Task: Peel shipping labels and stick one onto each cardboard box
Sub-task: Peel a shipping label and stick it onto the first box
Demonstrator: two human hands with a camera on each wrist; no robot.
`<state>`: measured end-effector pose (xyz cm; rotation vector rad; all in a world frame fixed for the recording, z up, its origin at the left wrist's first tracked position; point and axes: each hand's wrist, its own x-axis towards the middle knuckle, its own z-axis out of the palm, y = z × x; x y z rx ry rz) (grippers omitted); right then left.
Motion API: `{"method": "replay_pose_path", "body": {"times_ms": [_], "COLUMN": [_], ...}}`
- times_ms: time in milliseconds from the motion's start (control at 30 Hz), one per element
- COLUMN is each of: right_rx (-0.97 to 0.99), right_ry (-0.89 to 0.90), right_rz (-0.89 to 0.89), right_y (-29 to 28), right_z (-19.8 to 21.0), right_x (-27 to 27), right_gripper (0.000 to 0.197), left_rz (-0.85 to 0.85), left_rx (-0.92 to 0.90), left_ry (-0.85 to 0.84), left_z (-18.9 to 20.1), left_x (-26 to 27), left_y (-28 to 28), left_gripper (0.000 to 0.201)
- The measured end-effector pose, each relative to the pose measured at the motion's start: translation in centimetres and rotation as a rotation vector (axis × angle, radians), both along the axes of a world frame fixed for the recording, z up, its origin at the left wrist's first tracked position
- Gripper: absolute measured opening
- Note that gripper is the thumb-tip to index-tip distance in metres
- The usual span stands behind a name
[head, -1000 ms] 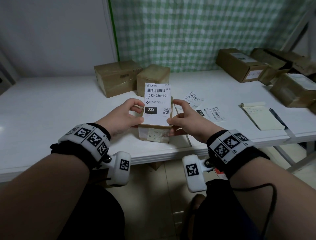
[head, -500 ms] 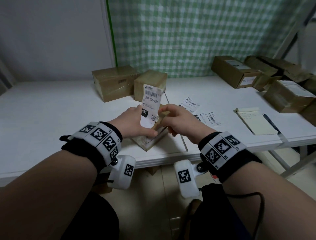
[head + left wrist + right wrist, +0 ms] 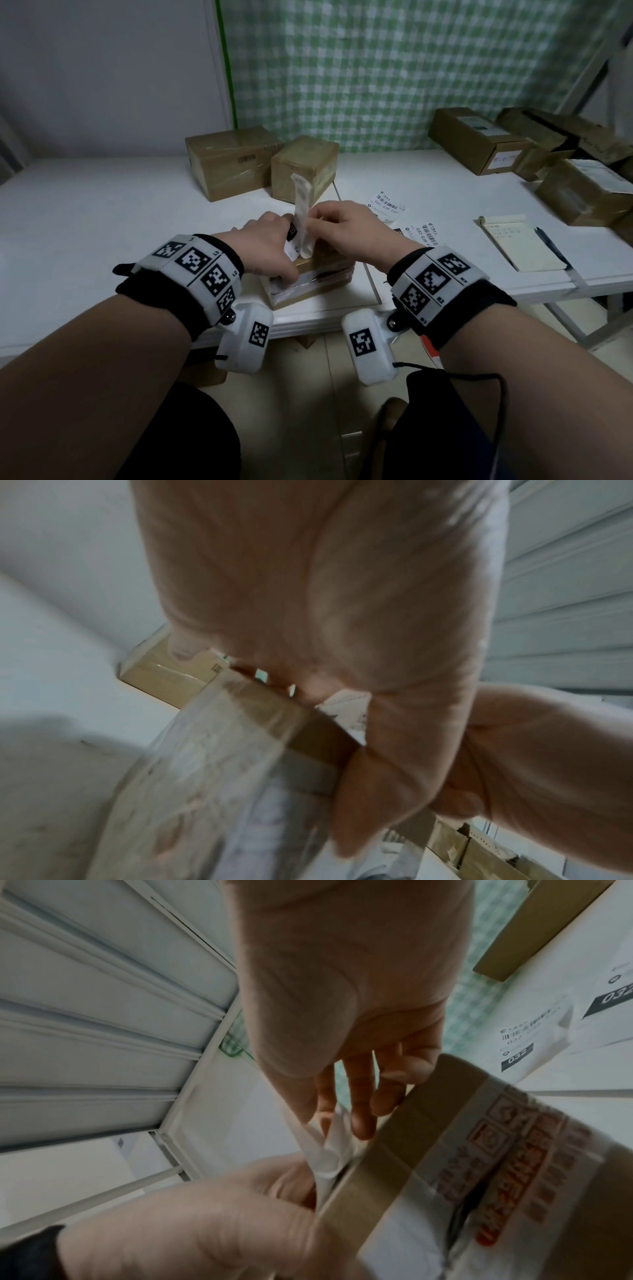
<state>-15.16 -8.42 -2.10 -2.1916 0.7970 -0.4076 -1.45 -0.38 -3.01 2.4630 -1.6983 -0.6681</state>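
The white table (image 3: 102, 219) carries two bare boxes (image 3: 233, 164) at the back, a cluster of labelled boxes (image 3: 479, 144) far right, a notepad (image 3: 520, 243), and spare labels (image 3: 387, 204) lying flat beside the right hand. At the near edge sits the box (image 3: 318, 277) being worked on, now turned with a corner toward the viewer, where a second ago it faced squarely. The label (image 3: 301, 212), then held flat with its print readable, now stands on edge above the box, curled, its print mostly hidden. The left hand (image 3: 270, 246) pinches the label's lower part against the box top; the right hand (image 3: 349, 226) pinches the strip from the other side, so both hands meet over the box. The head view hides the fingertips behind knuckles. The right wrist view shows the crumpled white paper (image 3: 325, 1153) between the fingers (image 3: 359, 1110) and red print on the box's tape; the left wrist view is blurred, mostly palm and the box edge (image 3: 308, 731).
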Motion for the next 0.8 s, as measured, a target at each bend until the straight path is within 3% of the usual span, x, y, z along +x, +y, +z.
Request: {"method": "replay_pose_path", "body": {"times_ms": [200,367,500,633,800], "right_rx": [-0.138,-0.108,-0.09,-0.091,-0.074], "right_ry": [0.11,0.077,0.017,-0.035,-0.039], "right_rz": [-0.049,-0.126,-0.212,-0.256,-0.384], "right_y": [-0.5,-0.7,-1.2,-1.9,-3.3], "right_z": [-0.3,-0.7,-1.0,-1.3,-1.7], "right_x": [0.7,0.8,0.8,0.4,-1.0], "right_gripper": [0.018,0.006,0.02,0.014,0.025], "left_rz": [0.028,0.043,0.047,0.044,0.032], "left_rx": [-0.105,-0.133,-0.129,-0.121,-0.083], "left_ry": [-0.05,-0.087,-0.111,-0.127,-0.136], "left_z": [-0.9,-1.6,-1.6,-1.5,-1.4], "left_x": [-0.8,-0.8,-0.8,-0.8,-0.8], "left_y": [-0.7,-0.7,-0.7,-0.8,-0.9], "left_gripper": [0.105,0.099,0.101,0.108,0.113]}}
